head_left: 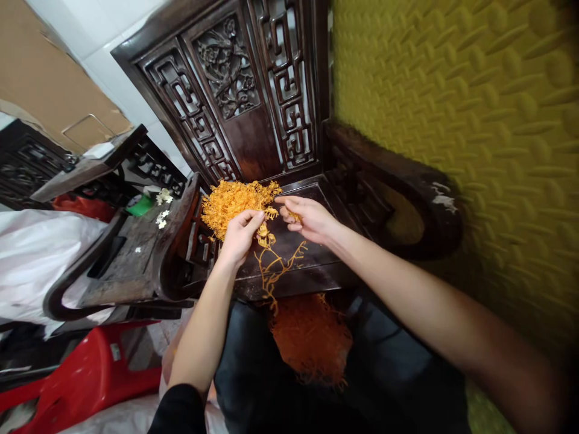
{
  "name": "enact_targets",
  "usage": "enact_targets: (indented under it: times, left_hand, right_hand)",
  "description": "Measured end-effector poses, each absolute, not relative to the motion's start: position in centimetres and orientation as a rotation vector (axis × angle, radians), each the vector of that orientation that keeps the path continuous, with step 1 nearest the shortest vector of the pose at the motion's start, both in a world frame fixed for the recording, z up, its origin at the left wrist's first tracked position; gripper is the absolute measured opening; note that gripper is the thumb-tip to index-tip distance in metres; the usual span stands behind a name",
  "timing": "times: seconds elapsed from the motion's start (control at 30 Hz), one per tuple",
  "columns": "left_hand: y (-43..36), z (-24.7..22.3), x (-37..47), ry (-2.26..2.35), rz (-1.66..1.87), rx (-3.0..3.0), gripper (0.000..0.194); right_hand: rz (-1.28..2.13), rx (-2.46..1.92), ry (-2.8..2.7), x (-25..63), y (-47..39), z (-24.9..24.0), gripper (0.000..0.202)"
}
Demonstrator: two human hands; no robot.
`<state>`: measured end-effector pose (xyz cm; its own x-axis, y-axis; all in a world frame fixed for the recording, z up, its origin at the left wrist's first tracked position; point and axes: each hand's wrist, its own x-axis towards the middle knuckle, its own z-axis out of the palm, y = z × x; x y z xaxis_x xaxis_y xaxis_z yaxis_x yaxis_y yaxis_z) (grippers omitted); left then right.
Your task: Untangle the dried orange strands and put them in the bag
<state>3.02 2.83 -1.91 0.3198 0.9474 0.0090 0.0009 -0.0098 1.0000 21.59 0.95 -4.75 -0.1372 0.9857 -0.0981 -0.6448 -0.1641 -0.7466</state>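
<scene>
A heap of orange, frilly, branching pieces (237,202) lies on the dark wooden chair seat (312,265). At the heap's near edge, my left hand (239,235) is closed, thumb and finger pinching an orange branching piece (266,234) that hangs below the fingertips. My right hand (310,218) is just to the right, its fingers curled round a small bit of orange (295,216). Thin bare orange stems (274,271) lie on the seat below both hands and trail over its front edge. The exact kind of these pieces is not clear.
Between my legs sits a darker orange mass of strands (312,340). The carved chair back (230,72) rises behind the seat. On the left are a wooden side table (131,265) with white pieces (163,218), a red plastic stool (97,367) and white sacks (36,259). A yellow textured surface (452,90) stands right.
</scene>
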Motion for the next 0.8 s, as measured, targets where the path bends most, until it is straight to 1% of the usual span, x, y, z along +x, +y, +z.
enact_targets:
  times: [0.1,0.2,0.27,0.33,0.37,0.43,0.5,0.57,0.6,0.67,0.73,0.8]
  left_hand:
    - [2.7,-1.9,3.5,1.014,0.975,1.388,0.033]
    - [2.5,-1.9,4.0,1.005,0.993,1.343,0.031]
    - [2.6,-1.7,3.9,0.993,1.024,1.243,0.029]
    - [2.8,-1.4,3.3,1.006,1.113,1.126,0.026]
    - [2.9,-1.2,2.9,1.021,1.167,1.077,0.026]
    - [3.1,-1.1,2.1,1.052,1.238,1.026,0.026]
    - [3.4,-1.3,1.7,1.065,1.242,1.033,0.028]
    - [3.5,-1.7,1.7,1.047,1.227,1.068,0.033]
    - [3.6,-2.0,1.8,1.04,1.227,1.082,0.036]
    - [3.7,-2.3,2.0,1.044,1.228,1.112,0.039]
    - [3.7,-2.5,2.2,1.073,1.242,1.176,0.038]
    - [3.7,-2.5,2.3,1.09,1.264,1.29,0.035]
  right_hand:
    - [1.467,-0.814,-0.925,20.3,0.6,-5.0,0.035]
    - [1.209,-0.903,-1.084,19.5,1.4,-5.2,0.043]
    - [1.088,-0.958,-0.91,20.4,2.7,-5.2,0.047]
    - [1.022,-0.999,-0.587,22.6,4.1,-5.0,0.044]
    - [1.031,-0.998,-0.462,23.8,4.6,-4.9,0.042]
    - [1.13,-0.953,-0.385,25.7,5.0,-4.6,0.036]
    - [1.295,-0.923,-0.525,26.2,4.5,-4.4,0.03]
    - [1.369,-0.898,-0.78,25.2,3.5,-4.4,0.02]
    - [1.335,-0.896,-0.921,24.4,3.0,-4.3,0.018]
    - [1.129,-0.94,-1.186,22.8,2.2,-4.2,0.022]
    - [0.893,-1.044,-1.407,21.5,1.8,-4.1,0.028]
    - [0.753,-1.126,-1.562,20.7,1.7,-4.0,0.032]
